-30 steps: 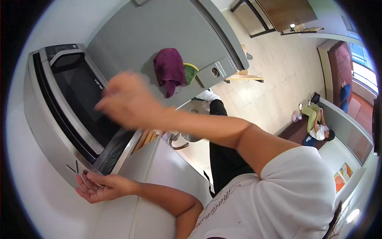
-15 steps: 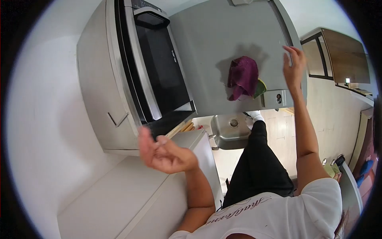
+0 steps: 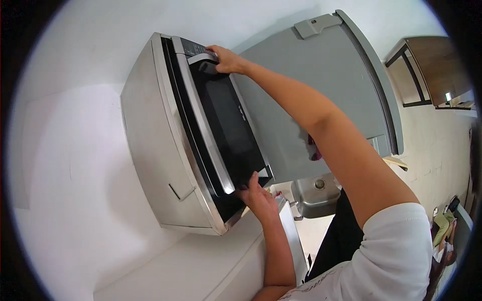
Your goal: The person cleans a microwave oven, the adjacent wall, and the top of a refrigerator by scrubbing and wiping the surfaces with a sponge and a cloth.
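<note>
A silver and black microwave stands tilted in the view, its dark door facing my body. My right arm reaches across to the far end, where my right hand is closed round the corner by the control panel and the end of the silver handle. At the near end, my left hand grips the lower corner, thumb side raised against the front and the other fingers partly hidden. A purple cloth lies on the grey refrigerator top, mostly covered by my right forearm.
A steel sink lies below the refrigerator's edge. A white cabinet top runs beneath my left arm. A brown wooden table stands at the right, and another person is at the right edge.
Both hands were in the air and have come onto the microwave. My right arm has swung left across the refrigerator top, now hiding most of the purple cloth. The view has shifted.
</note>
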The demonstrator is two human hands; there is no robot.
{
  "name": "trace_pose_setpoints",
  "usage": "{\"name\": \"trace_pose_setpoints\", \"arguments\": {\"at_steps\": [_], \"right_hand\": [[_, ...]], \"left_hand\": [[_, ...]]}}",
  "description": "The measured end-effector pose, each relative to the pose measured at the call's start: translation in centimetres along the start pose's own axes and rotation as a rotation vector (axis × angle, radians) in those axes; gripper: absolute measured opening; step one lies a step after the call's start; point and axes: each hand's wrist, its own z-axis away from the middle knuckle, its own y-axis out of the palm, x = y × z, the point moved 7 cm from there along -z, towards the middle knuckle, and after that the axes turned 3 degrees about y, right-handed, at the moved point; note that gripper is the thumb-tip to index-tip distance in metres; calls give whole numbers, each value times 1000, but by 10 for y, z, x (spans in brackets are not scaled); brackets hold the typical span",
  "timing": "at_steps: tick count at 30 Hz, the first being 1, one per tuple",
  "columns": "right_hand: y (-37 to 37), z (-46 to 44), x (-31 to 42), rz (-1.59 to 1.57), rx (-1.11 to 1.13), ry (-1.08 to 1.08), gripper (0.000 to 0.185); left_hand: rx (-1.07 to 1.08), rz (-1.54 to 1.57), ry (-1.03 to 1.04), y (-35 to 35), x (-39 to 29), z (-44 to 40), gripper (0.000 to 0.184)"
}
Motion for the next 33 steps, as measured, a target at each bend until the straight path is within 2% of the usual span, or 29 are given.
{"name": "trace_pose_setpoints", "arguments": {"at_steps": [1,2,3,4,5,6,7,9,10,11,12,13,14,16,19,26,28,33], "right_hand": [[5,-15,3,119,19,-13,79],[6,-24,18,117,35,-103,95],[5,-32,27,120,38,-110,95],[6,-33,47,161,168,-115,101],[11,-30,55,199,291,-111,107],[15,-36,49,289,375,4,119],[9,-43,53,297,378,-8,119],[11,-51,43,-93,632,109,121],[8,-66,47,-272,691,37,115],[-1,-74,51,-178,495,-55,95],[-2,-81,48,-130,391,6,86],[-1,-87,47,-78,288,65,82],[9,-88,50,-77,294,62,82],[4,-86,47,-121,-71,70,76],[7,-81,46,-141,-133,64,74],[6,-85,47,-108,-159,50,57],[6,-85,47,-135,-153,32,56],[5,-90,40,-116,-150,7,56]], "left_hand": [[1,10,3,-2,1,-3,19],[9,13,-20,-5,4,-5,21],[18,14,-44,-8,7,-8,23],[-16,-3,-65,-9,4,-8,32],[-11,-12,-70,-7,-1,-6,32],[-72,-68,-41,-7,-8,-5,36],[-138,-110,-6,-4,-14,-5,40],[-149,-111,11,5,-20,-1,42],[-161,-130,25,4,-23,0,44],[-166,-133,29,0,-22,-2,44],[-128,-102,70,-1,-21,-6,44],[-89,-66,110,3,-22,-8,43],[-93,-61,112,3,-23,-10,43],[-100,-112,63,4,-25,-10,47],[-42,-154,80,16,-34,-7,55],[-82,-175,123,27,-44,3,53],[-51,-189,62,24,-39,2,53],[-95,-161,79,20,-39,2,52]]}}
